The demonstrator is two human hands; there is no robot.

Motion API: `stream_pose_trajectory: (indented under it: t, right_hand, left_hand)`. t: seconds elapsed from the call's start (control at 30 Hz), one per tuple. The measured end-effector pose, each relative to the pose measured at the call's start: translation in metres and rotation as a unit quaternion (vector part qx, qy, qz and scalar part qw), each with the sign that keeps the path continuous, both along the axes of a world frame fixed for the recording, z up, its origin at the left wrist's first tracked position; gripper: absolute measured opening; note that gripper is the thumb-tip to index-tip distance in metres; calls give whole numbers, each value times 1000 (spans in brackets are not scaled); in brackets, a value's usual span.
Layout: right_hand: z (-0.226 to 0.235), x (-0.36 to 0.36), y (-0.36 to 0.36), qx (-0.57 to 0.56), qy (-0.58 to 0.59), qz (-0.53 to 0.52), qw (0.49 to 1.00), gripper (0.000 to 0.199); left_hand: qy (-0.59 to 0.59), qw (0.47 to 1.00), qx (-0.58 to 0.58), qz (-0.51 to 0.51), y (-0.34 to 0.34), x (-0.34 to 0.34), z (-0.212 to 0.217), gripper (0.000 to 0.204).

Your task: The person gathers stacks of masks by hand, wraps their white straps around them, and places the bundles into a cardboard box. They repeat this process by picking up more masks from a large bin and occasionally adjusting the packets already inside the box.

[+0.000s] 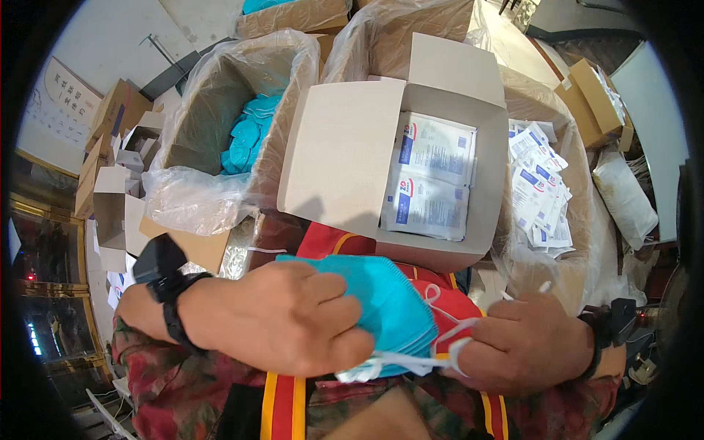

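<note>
A stack of teal face masks (389,297) lies across my lap, its layered edges showing on the right. My left hand (293,323) is closed over the left side of the stack, fingers curled, next to a bundle of white ear loops. My right hand (513,345) is closed on white ear loops (411,361) that stretch tight between both hands below the masks. One loose loop stands up beside the right fist. What lies inside each fist is partly hidden.
Ahead stands an open white carton (458,249) with sealed white-and-blue packets (433,165). A plastic-lined box (194,139) of teal masks (253,136) is at left. More packets (539,187) fill a lined box (587,235) at right. Small open cartons (110,209) stand far left.
</note>
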State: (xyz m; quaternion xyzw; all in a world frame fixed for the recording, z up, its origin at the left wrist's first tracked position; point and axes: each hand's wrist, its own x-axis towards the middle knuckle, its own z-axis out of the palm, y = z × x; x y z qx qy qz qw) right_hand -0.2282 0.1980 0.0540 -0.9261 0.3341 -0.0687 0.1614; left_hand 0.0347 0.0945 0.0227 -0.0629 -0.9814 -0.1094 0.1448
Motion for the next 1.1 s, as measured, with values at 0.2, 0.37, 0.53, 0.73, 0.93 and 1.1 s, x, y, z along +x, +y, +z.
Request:
stream_pose_trajectory:
  t: [0.2, 0.37, 0.53, 0.73, 0.93, 1.1]
  right_hand:
    - [0, -20, 14, 161, -61, -46, 984, 25]
    - [-4, -40, 17, 207, -133, -46, 968, 14]
    - [-28, -76, 28, 286, -175, -430, 838, 14]
    - [-87, -25, -49, 397, -465, -403, 681, 20]
    - [-132, 1, -85, 441, -699, -263, 498, 28]
    - [-131, 34, -81, 530, -566, -212, 595, 28]
  left_hand:
    - [-42, 999, 16, 1, -5, 22, 20, 22]
    - [-94, 995, 20, 41, -24, 41, 19, 24]
    - [-100, 919, -113, 363, -65, 94, -3, 26]
    - [40, 951, -156, 263, -75, 1, -22, 37]
    - [71, 946, -179, 261, -69, -28, -12, 35]
    - [105, 939, -191, 268, -71, -43, -13, 13]
